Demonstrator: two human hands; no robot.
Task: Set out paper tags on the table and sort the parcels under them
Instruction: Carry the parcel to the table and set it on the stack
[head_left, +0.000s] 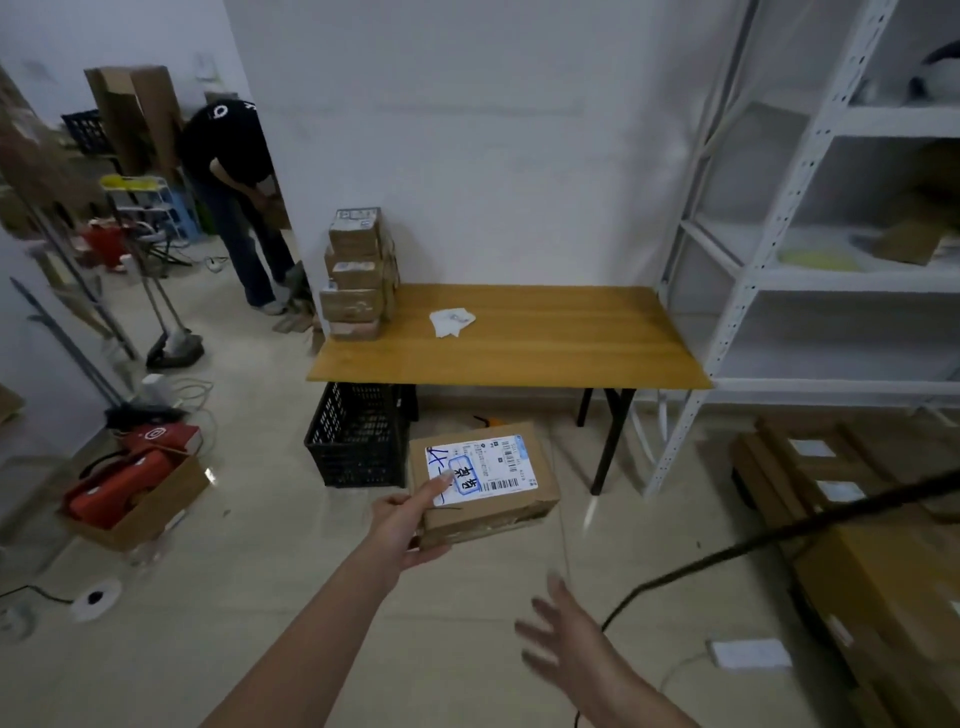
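My left hand (408, 525) grips a brown cardboard parcel (498, 512) by its left end, thumb on its white shipping label with blue writing, holding it in the air in front of the wooden table (571, 353). My right hand (563, 636) hangs open and blurred below the parcel, fingers spread, touching nothing. On the table's far left corner stands a stack of several brown parcels (358, 275). A small pile of white paper tags (452, 321) lies near the table's middle back.
A black plastic crate (358, 436) sits under the table's left end. White metal shelving (810, 234) stands at the right, cardboard boxes (872, 571) on the floor below it. Another person (228, 171) bends over at the back left. A box of red items (124, 488) and cables lie left.
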